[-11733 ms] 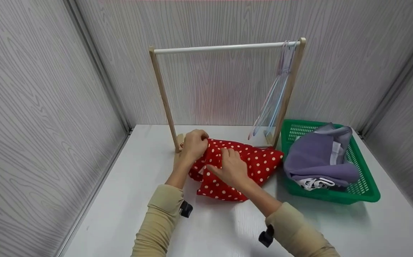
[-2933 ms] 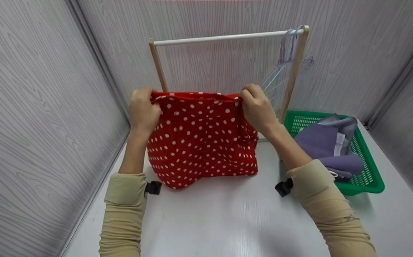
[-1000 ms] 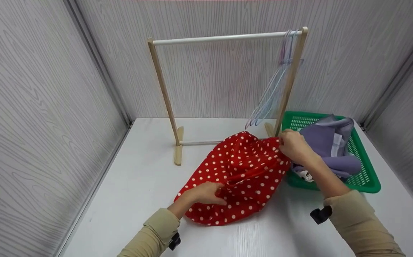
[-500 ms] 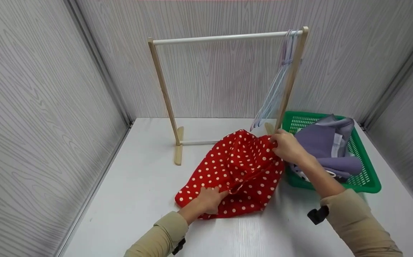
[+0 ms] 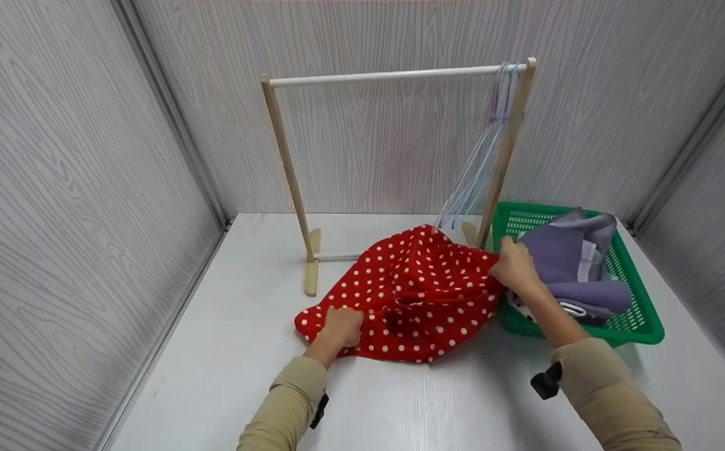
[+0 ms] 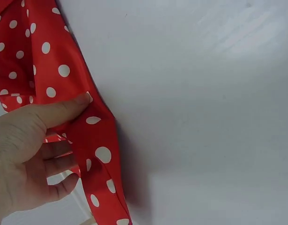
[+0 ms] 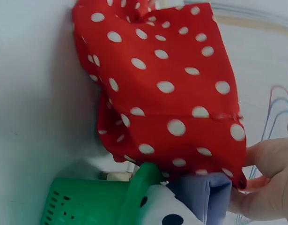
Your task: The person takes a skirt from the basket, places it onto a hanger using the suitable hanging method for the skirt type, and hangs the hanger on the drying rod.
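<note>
A red polka-dot garment [image 5: 394, 275] lies rumpled and partly spread on the white table, in front of the hanging rack. My left hand [image 5: 342, 327] grips its near left edge; in the left wrist view the thumb [image 6: 64, 110] presses on the cloth with the other fingers behind it. At the opposite side, beside the basket, my right hand [image 5: 516, 268] pinches a corner of the garment. The right wrist view shows that corner held up between thumb and fingers [image 7: 270, 161]. Folds hide part of the garment.
The small rack with a white rail [image 5: 400, 75] stands behind the garment. Several thin hangers [image 5: 478, 156] hang at its right end. A green basket [image 5: 647, 313] holding purple cloth [image 5: 550, 257] and a black-and-white piece stands at the right.
Earlier my hands held the garment up by its top edge; now it lies on the table. Since half a second ago, my left hand has moved slightly left and up, and now grips the near edge.
</note>
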`<state>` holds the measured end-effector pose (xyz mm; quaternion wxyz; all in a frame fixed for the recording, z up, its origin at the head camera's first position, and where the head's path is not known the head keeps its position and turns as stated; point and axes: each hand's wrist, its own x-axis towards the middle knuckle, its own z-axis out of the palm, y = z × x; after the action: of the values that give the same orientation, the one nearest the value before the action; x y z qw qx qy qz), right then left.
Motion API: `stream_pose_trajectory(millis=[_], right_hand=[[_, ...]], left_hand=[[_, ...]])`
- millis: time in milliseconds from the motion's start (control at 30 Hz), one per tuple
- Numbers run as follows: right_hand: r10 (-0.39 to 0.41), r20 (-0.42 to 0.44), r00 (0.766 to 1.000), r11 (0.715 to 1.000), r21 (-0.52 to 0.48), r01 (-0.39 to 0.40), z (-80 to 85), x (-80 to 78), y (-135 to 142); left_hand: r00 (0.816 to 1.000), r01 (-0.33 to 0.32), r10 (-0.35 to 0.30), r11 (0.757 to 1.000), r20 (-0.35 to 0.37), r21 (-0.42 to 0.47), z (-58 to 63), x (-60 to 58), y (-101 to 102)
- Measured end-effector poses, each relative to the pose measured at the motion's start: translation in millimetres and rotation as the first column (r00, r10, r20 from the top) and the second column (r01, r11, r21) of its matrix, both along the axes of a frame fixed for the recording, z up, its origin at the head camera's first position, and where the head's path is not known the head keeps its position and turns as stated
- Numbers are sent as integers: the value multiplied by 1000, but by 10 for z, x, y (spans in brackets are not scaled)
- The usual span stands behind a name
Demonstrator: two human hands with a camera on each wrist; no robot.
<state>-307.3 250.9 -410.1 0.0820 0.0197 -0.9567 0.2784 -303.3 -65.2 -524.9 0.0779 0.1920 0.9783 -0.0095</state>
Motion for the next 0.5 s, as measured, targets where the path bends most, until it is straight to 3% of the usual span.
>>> stream_pose_trajectory(millis=[67, 133, 233, 300, 367, 400, 467, 500], right_hand=[[-10, 45, 999, 999, -36, 11, 0, -7, 0], [20, 43, 999, 998, -57, -18, -23, -9, -38], [121, -64, 991, 993, -2, -122, -109, 11, -155], [218, -188, 958, 975, 91, -204, -190, 30, -258], [329, -312, 891, 938, 218, -269, -256, 51, -371], [388, -372, 843, 913, 280, -297, -285, 58, -428], [512, -471, 718, 849, 402, -342, -316, 69, -543], [576, -508, 641, 810, 461, -363, -317, 73, -600]], left_hand=[[1000, -2, 3, 999, -21, 38, -19, -11, -58], [998, 35, -32, 998, -52, 59, -45, -2, -116], [984, 130, -125, 991, -124, 32, -95, 33, -194], [968, 183, -181, 983, -173, -5, -127, 61, -230], [952, 221, -225, 974, -208, -42, -149, 88, -245], [948, 230, -235, 972, -215, -49, -150, 102, -245], [946, 238, -245, 969, -213, -59, -151, 125, -229], [943, 243, -251, 968, -216, -65, -149, 133, -217]])
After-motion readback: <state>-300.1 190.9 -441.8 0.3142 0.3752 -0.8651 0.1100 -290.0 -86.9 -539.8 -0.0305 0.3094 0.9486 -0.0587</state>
